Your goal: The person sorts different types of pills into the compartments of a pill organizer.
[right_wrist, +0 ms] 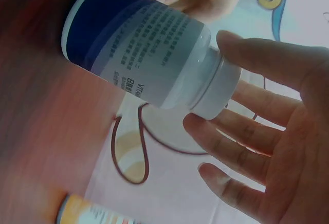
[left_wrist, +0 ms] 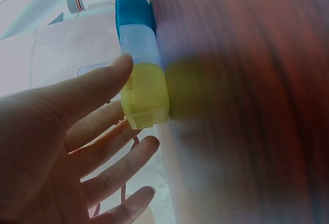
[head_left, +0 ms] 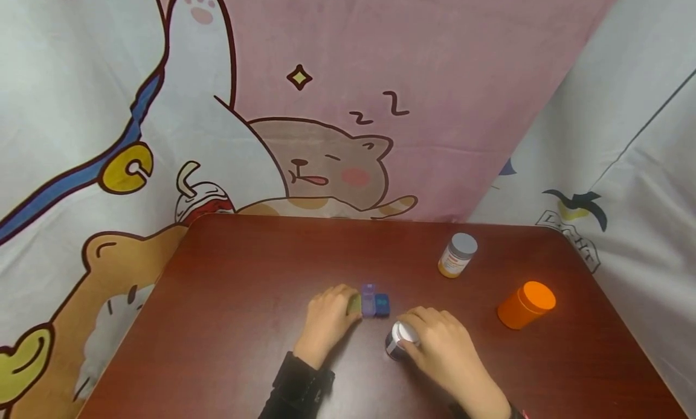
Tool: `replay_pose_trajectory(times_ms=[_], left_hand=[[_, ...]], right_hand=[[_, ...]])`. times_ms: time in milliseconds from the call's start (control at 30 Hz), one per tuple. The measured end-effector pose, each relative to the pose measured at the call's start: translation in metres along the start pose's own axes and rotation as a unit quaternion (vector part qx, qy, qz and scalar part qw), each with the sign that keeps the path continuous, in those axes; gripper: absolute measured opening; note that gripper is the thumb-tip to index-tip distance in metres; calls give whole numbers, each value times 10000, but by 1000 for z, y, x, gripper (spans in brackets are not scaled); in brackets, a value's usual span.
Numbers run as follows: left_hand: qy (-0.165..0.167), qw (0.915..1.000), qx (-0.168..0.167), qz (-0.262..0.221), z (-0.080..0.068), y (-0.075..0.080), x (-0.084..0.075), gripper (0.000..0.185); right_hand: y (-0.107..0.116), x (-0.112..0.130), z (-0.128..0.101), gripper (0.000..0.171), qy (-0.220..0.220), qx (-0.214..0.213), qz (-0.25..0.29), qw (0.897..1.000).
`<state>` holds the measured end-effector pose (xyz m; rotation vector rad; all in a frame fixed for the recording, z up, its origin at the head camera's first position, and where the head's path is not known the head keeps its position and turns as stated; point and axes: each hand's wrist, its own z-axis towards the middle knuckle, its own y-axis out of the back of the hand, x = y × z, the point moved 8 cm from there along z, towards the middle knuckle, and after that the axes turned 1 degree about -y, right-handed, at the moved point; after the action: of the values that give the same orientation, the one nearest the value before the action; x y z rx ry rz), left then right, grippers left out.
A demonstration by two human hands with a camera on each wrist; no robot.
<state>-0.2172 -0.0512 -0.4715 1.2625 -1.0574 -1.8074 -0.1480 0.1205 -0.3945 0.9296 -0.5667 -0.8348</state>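
The white-capped bottle (right_wrist: 139,49) stood upright on the brown tabletop (head_left: 244,274), its dark blue lower part downward. The right hand (head_left: 443,346) reached to it from its right, thumb and fingers bent round the white cap (right_wrist: 218,90), leaving a gap only as wide as the cap; the little finger stayed clear of it.

Just beyond the bottle and to its left lay a small pill organizer (head_left: 368,304) with three coloured sections in a row: yellow-green (left_wrist: 148,95), purple and blue, the blue one nearest the bottle. The left hand (head_left: 326,319), left of the bottle, pinched the yellow-green end between thumb and fingers, the gap narrowed to that section, while its outer fingers spread loosely past it.

Well beyond the bottle and to its right stood a grey-lidded bottle (head_left: 457,256) with a printed label. Farther to its right was an orange jar (head_left: 526,305). Behind them all, past the bottle, hung a cartoon-printed cloth (head_left: 435,75).
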Motion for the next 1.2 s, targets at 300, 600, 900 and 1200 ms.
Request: replay_pose_trajectory(times_ms=[300,600,900,1200], left_hand=[[-116,9995,-86,296,-3,4,-5,56],[-416,9985,154,314,-13,26,-32,58],[-745,9817,1604,-709,-21,-1,-58,81],[-928,9765,1666,-1005,-23,-23,-62,68]], right_hand=[[-7,14,-3,41,-25,197,339,9992],[-12,14,-4,40,-231,233,451,9984],[-13,12,-5,43,-160,136,342,9992],[-18,4,-10,53,-705,464,711,9939]])
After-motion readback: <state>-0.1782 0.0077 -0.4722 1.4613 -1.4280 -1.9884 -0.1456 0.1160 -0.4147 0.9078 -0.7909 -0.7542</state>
